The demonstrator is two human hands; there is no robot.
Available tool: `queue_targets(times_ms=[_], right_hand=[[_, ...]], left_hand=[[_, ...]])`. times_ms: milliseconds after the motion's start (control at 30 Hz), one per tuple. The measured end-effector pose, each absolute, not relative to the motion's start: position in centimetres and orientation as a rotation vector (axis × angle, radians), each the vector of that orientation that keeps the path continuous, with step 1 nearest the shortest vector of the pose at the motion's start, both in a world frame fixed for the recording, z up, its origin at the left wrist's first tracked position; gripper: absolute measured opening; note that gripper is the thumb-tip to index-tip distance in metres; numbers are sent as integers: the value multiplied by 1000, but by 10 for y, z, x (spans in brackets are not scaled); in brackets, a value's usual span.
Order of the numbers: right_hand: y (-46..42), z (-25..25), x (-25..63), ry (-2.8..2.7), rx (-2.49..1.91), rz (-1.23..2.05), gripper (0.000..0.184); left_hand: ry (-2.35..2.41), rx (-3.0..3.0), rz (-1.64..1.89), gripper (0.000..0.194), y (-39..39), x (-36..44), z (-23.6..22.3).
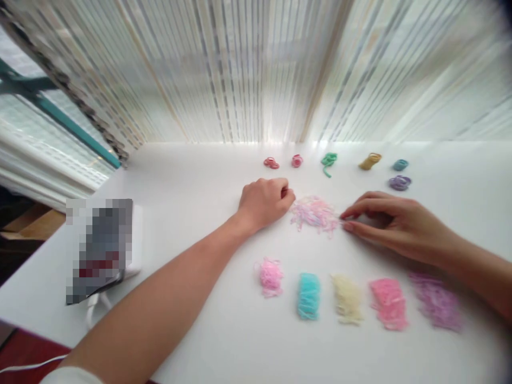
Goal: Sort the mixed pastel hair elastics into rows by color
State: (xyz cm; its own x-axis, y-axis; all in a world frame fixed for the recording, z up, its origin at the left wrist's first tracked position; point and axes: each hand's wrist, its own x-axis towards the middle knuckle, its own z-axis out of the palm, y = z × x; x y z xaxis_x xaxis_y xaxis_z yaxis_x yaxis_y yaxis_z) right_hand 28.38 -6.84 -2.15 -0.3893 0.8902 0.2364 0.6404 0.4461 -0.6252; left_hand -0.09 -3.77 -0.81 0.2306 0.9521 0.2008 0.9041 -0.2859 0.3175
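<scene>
A loose pile of thin pastel strands (316, 214), pink, white and lilac, lies on the white table between my hands. My left hand (265, 201) rests at the pile's left edge, its fingers curled in and the thumb tip touching the strands; whatever is inside the fingers is hidden. At the right edge, my right hand (384, 221) has thumb and index finger pinched together on the end of a thin pale strand. In front of the pile lie bundles of strands: light pink (271, 277), turquoise (309, 296), cream (348, 300), coral pink (389, 303) and purple (437, 302).
Along the table's back are small coils: red (271, 163), pinkish red (296, 160), green (329, 160), mustard (370, 161), blue (400, 165) and purple (400, 183). A blurred-out device (102, 250) on a stand is at left. Striped curtains (240, 69) hang behind.
</scene>
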Motion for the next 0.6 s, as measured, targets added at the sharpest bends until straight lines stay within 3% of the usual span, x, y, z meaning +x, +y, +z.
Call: queue_targets(times_ms=[233, 600], right_hand=[[-66, -15, 282, -2186, -1219, 644, 19], [-67, -14, 281, -2158, -1212, 669, 18]], left_hand=[[1846, 2353, 529, 30, -33, -2, -6], [1850, 2369, 523, 29, -33, -1, -5]])
